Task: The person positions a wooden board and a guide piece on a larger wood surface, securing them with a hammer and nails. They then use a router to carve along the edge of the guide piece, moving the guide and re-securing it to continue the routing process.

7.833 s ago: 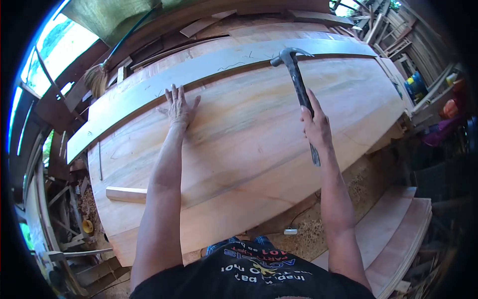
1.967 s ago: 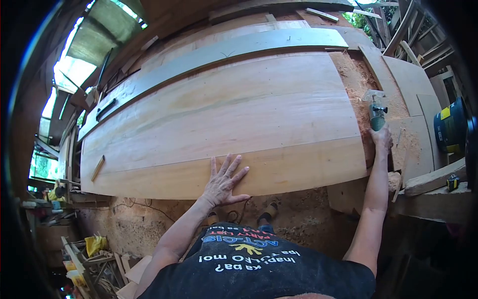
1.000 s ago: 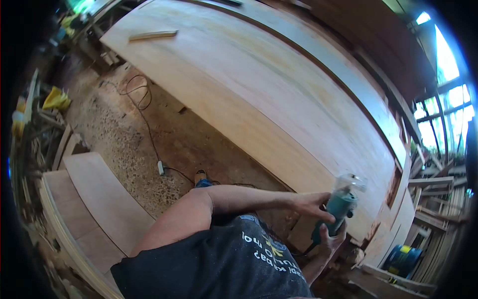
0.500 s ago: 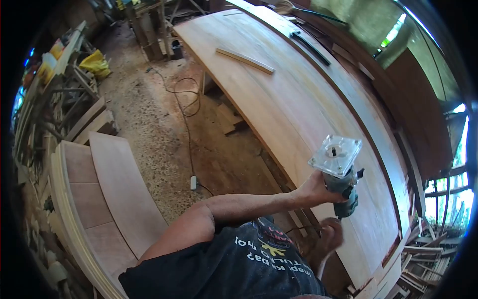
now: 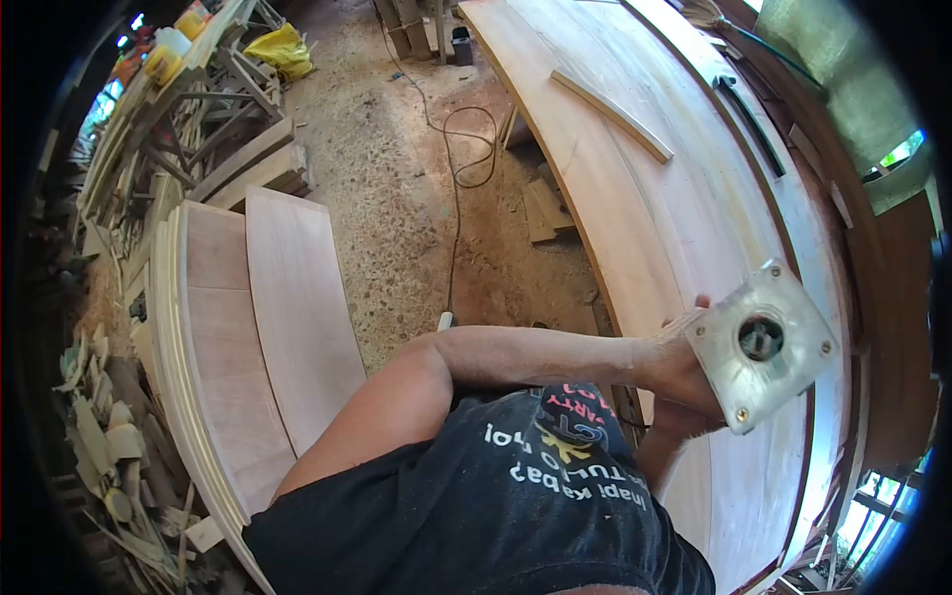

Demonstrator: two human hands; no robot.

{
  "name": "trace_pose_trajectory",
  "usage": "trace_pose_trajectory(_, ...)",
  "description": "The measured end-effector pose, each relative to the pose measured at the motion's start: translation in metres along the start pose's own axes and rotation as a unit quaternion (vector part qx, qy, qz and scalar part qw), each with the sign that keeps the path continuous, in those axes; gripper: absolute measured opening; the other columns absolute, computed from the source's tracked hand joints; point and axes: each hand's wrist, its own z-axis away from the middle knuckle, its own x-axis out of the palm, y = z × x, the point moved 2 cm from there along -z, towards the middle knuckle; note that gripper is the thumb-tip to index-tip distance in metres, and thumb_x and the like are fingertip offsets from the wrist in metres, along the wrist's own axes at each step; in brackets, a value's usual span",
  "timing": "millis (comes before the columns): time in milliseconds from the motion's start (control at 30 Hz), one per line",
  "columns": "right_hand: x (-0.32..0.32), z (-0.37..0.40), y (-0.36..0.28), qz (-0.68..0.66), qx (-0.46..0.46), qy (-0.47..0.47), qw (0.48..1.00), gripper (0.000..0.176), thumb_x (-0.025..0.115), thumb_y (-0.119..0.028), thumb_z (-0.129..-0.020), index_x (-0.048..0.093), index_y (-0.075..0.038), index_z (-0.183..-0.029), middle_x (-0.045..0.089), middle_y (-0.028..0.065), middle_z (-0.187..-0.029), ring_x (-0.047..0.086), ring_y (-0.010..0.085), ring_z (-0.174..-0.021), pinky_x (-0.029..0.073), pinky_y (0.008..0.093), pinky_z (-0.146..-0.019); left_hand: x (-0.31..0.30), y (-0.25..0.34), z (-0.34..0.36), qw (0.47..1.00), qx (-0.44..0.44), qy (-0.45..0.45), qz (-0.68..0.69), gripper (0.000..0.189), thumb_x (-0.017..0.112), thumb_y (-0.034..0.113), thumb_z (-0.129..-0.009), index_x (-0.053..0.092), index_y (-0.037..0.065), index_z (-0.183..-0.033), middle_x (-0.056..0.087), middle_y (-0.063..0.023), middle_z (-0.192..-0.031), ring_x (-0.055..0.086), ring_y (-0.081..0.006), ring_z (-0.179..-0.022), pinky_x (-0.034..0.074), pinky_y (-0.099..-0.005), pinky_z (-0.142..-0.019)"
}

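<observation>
My left hand [image 5: 679, 362] is closed around a trim router, with my left arm stretched across in front of my shirt. The router's clear square base plate [image 5: 788, 372] is turned up towards me, with a screw near each corner and the collet showing in its round opening. Most of the router's body is hidden behind the plate and my hand. Just below my left hand, my right hand [image 5: 686, 420] is up close to the router's body. Its fingers are hidden, so its grip does not show. A large pale wooden panel [image 5: 615, 208] lies beneath the router.
A wood strip [image 5: 613, 114] lies on the panel, and a dark bar [image 5: 751, 127] rests along its far side. A curved panel [image 5: 297, 307] stands at left. A cable [image 5: 456, 218] runs over the floor. Scrap wood [image 5: 109, 436] is piled at far left.
The router has tipped so its base faces me more squarely, and it sits farther right in view. My right hand has risen from below the router to beside my left. The view has shifted.
</observation>
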Motion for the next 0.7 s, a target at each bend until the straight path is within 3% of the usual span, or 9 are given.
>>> trace_pose_trajectory(33,-0.001,-0.013,-0.003,-0.002,-0.012,-0.010,1.000,0.073,0.072,-0.048,-0.082,0.048,-0.008,-0.138,0.055,0.0111,-0.133,0.052,0.0294,-0.122,0.040,0.0466,-0.103,-0.003,0.002,-0.011,0.999,0.029,0.009,-0.029,0.073,0.044,0.061,-0.093,0.032,0.018,-0.151,0.030,-0.0087,-0.158,0.027,-0.0262,-0.146,0.014,-0.0517,-0.120)
trace_pose_trajectory(100,-0.002,-0.040,-0.010,-0.011,-0.034,-0.038,0.999,0.073,0.073,-0.046,-0.081,0.048,-0.008,-0.138,0.054,0.0109,-0.135,0.051,0.0297,-0.123,0.038,0.0475,-0.104,-0.010,0.006,-0.039,0.927,0.032,0.025,-0.373,0.077,0.053,0.060,-0.089,0.035,0.016,-0.150,0.034,-0.0097,-0.155,0.025,-0.0262,-0.147,0.011,-0.0488,-0.121)
trace_pose_trajectory(200,0.002,-0.081,-0.014,-0.031,-0.059,-0.079,0.995,0.072,0.074,-0.043,-0.081,0.048,-0.009,-0.139,0.053,0.0105,-0.137,0.050,0.0302,-0.126,0.036,0.0488,-0.107,0.008,0.045,-0.090,0.678,0.000,-0.065,-0.732,0.087,0.069,0.056,-0.081,0.037,0.012,-0.148,0.037,-0.0114,-0.152,0.024,-0.0294,-0.146,0.016,-0.0470,-0.121)
trace_pose_trajectory(267,0.010,-0.109,-0.007,-0.044,-0.060,-0.101,0.992,0.072,0.075,-0.042,-0.081,0.048,-0.010,-0.139,0.053,0.0102,-0.138,0.049,0.0305,-0.127,0.035,0.0497,-0.109,0.012,0.066,-0.119,0.518,0.000,-0.132,-0.845,0.088,0.076,0.053,-0.077,0.040,0.010,-0.146,0.040,-0.0119,-0.149,0.024,-0.0323,-0.145,0.017,-0.0464,-0.121)
trace_pose_trajectory(433,0.044,-0.171,0.038,-0.085,-0.049,-0.162,0.982,0.071,0.077,-0.037,-0.080,0.048,-0.011,-0.140,0.051,0.0096,-0.142,0.046,0.0312,-0.131,0.032,0.0519,-0.113,0.058,0.122,-0.208,0.246,-0.024,-0.353,-0.903,0.071,0.076,0.042,-0.078,0.051,0.010,-0.136,0.047,-0.0139,-0.141,0.032,-0.0350,-0.140,0.022,-0.0460,-0.119)
trace_pose_trajectory(467,0.050,-0.182,0.048,-0.084,-0.054,-0.164,0.981,0.071,0.077,-0.036,-0.080,0.048,-0.012,-0.140,0.051,0.0094,-0.142,0.046,0.0314,-0.132,0.031,0.0523,-0.114,0.051,0.154,-0.221,0.304,-0.101,-0.322,-0.891,0.068,0.074,0.043,-0.080,0.052,0.010,-0.136,0.053,-0.0163,-0.136,0.043,-0.0331,-0.134,0.032,-0.0445,-0.113)
trace_pose_trajectory(533,0.063,-0.201,0.068,-0.025,-0.098,-0.142,0.985,0.071,0.078,-0.034,-0.079,0.048,-0.012,-0.140,0.050,0.0092,-0.144,0.045,0.0317,-0.134,0.030,0.0532,-0.115,0.091,0.225,-0.225,0.262,-0.324,-0.162,-0.894,0.066,0.072,0.043,-0.084,0.052,0.008,-0.136,0.060,-0.0188,-0.129,0.055,-0.0329,-0.121,0.042,-0.0431,-0.103)
trace_pose_trajectory(600,0.079,-0.219,0.085,0.114,-0.164,-0.089,0.976,0.070,0.078,-0.033,-0.080,0.048,-0.012,-0.140,0.052,0.0094,-0.141,0.045,0.0308,-0.133,0.030,0.0520,-0.116,0.126,0.305,-0.222,0.191,-0.410,-0.021,-0.892,0.071,0.073,0.044,-0.084,0.050,0.004,-0.138,0.061,-0.0219,-0.128,0.059,-0.0348,-0.117,0.046,-0.0416,-0.099)
trace_pose_trajectory(700,0.102,-0.240,0.121,0.159,-0.199,-0.031,0.967,0.070,0.078,-0.033,-0.081,0.047,-0.012,-0.140,0.054,0.0091,-0.139,0.046,0.0278,-0.133,0.030,0.0488,-0.116,0.186,0.445,-0.191,0.193,-0.318,0.210,-0.904,0.069,0.070,0.040,-0.088,0.047,0.001,-0.141,0.060,-0.0178,-0.133,0.056,-0.0256,-0.126,0.044,-0.0375,-0.105)
